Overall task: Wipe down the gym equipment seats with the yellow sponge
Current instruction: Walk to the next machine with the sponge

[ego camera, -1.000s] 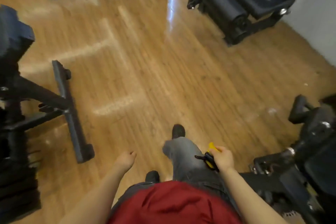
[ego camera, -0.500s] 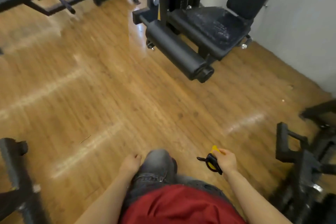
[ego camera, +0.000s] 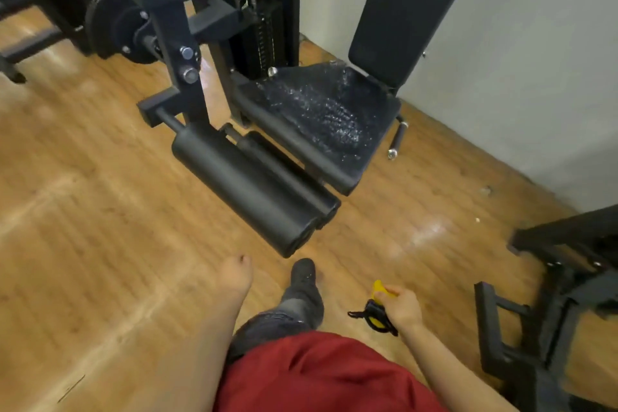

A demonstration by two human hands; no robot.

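no readable text, labels, brands or numbers anywhere

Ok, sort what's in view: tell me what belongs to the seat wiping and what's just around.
For the job:
- yellow sponge, held in the right hand
- wet black seat
- backrest

Just around:
- leg rollers
- weight plate
- black frame at right
- left hand, empty

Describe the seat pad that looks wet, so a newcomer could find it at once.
Start at the pale grey wall and find the tall black backrest pad leaning near it. Directly below sits the flat black vinyl seat pad, behind two black cylindrical foam leg rollers. Unlike the matt backrest and rollers, its surface glistens with white droplets or streaks.
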